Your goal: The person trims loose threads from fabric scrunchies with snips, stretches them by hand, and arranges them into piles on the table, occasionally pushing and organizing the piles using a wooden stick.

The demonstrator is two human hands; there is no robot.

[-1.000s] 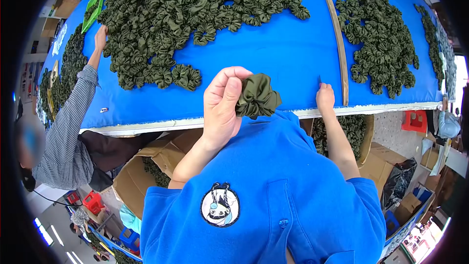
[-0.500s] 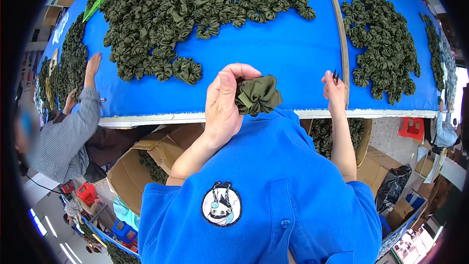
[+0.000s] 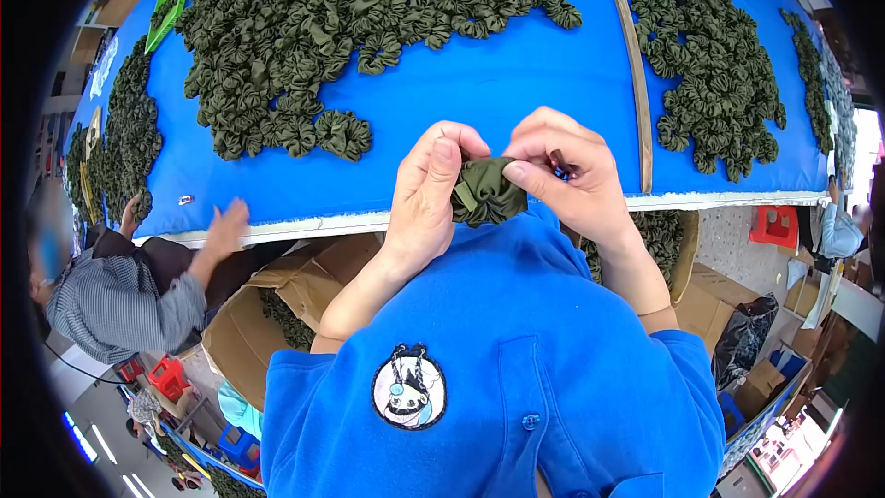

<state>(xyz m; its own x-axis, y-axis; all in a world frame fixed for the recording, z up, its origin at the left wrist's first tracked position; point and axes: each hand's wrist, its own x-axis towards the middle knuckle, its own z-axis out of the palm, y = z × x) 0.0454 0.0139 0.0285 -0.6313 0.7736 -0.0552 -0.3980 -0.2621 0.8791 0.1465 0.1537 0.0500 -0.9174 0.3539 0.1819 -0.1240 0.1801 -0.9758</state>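
A dark green fabric scrunchie (image 3: pixel 487 195) is held in front of my chest, near the table's edge. My left hand (image 3: pixel 424 186) is closed on its left side, thumb and fingers pinching the gathered cloth. On the other side, my right hand (image 3: pixel 579 180) pinches the upper right part of the scrunchie between thumb and fingertips. A small dark tool, which looks like thread snips (image 3: pixel 561 165), is tucked among the fingers of my right hand, mostly hidden. A small flap of cloth sticks out on the scrunchie's left face.
Heaped green scrunchies (image 3: pixel 323 32) cover much of the blue table (image 3: pixel 479 78). Past a wooden strip (image 3: pixel 634 83) lies another pile (image 3: pixel 719 74). A green tray (image 3: pixel 170 7) sits at far left. Cardboard boxes (image 3: pixel 241 327) stand below the edge; a co-worker (image 3: pixel 129 295) is at left.
My right hand has come in from the right and taken hold of the scrunchie, which my left hand still grips. The co-worker's arm at left has swung down and toward me.
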